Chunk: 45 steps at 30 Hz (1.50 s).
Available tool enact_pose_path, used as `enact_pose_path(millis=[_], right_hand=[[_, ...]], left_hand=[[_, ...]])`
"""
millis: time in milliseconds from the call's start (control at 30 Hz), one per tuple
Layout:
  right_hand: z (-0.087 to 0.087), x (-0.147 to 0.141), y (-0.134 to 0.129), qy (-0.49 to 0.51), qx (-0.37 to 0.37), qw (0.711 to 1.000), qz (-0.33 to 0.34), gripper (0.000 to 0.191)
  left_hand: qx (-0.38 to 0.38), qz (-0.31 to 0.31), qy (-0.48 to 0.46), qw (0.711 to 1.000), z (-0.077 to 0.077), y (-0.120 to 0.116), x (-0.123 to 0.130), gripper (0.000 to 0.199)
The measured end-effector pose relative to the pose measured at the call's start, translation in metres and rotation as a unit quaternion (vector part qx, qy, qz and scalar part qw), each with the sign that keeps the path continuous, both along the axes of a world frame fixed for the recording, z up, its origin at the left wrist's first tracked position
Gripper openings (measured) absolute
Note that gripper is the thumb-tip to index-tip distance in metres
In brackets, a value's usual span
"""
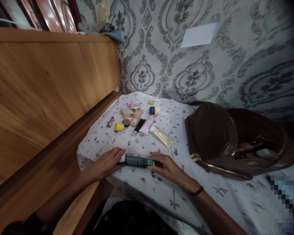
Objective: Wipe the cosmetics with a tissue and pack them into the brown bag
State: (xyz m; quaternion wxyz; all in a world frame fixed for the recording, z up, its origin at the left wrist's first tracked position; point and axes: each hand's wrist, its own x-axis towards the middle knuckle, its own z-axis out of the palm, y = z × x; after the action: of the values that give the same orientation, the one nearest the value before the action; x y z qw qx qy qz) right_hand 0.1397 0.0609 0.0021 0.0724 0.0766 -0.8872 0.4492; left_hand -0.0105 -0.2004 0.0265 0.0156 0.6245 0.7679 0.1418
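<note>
A dark green bottle (136, 161) with a bright green neck lies sideways between my two hands, near the front edge of the cloth-covered surface. My left hand (109, 163) is closed round its left end. At the other end, the fingers of my right hand (164, 166) grip the dark cap beside the green neck. Just beyond lie a cream-coloured tube (162, 137), a pink tube (147, 125), a black tube (139, 126) and a beige tube (136, 118). A yellow-capped item (119, 127) and a small round jar (126, 122) are further left.
To the right sits an unzipped brown leather bag (212, 130) with items inside. A wooden cabinet side (63, 71) borders the left, and a patterned wall (156, 65) stands behind. A gold compact (126, 113) and a blue-lidded jar (154, 111) lie toward the back.
</note>
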Motion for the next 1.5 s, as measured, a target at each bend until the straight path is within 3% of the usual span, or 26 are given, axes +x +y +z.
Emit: enact_pose_path(millis=[200,333,567,700,867,1033,1133,1267,1400,1500], right_hand=[[-0.007,-0.001,0.002,0.072,-0.007,0.991,-0.109,0.037],[-0.011,-0.003,0.005,0.106,0.004,0.983,-0.153,0.038],[-0.017,-0.003,0.001,0.151,-0.002,0.979,-0.14,0.025],[-0.022,-0.003,0.0,0.16,0.005,0.978,-0.134,0.022],[-0.02,-0.002,0.0,0.127,0.019,0.984,-0.124,0.017],[-0.017,-0.003,0.002,0.076,-0.02,0.986,-0.15,0.023],[-0.014,-0.003,0.001,0.014,-0.101,0.985,-0.138,0.022],[-0.007,-0.002,0.0,-0.057,-0.213,0.971,-0.096,0.035],[-0.008,-0.003,-0.001,-0.059,-0.252,0.961,-0.103,0.039],[-0.01,-0.004,-0.004,-0.031,-0.256,0.96,-0.108,0.039]], left_hand=[[0.038,0.028,-0.008,0.999,0.0,0.026,-0.016,0.047],[0.037,0.01,0.03,0.999,-0.008,0.045,-0.023,0.046],[0.072,-0.071,0.12,0.988,-0.005,0.092,0.017,0.051],[0.03,-0.082,0.114,0.99,-0.001,0.112,0.03,0.049],[0.003,-0.043,0.088,0.995,-0.006,0.082,-0.005,0.04],[0.025,0.018,0.026,0.999,-0.018,0.038,-0.032,0.052],[0.044,0.034,0.002,0.998,-0.024,0.03,-0.028,0.048],[0.072,0.051,0.026,0.996,-0.03,0.027,-0.02,0.048],[0.085,0.032,0.092,0.992,-0.031,0.028,-0.01,0.048],[0.086,-0.001,0.124,0.989,-0.023,0.042,0.006,0.049]])
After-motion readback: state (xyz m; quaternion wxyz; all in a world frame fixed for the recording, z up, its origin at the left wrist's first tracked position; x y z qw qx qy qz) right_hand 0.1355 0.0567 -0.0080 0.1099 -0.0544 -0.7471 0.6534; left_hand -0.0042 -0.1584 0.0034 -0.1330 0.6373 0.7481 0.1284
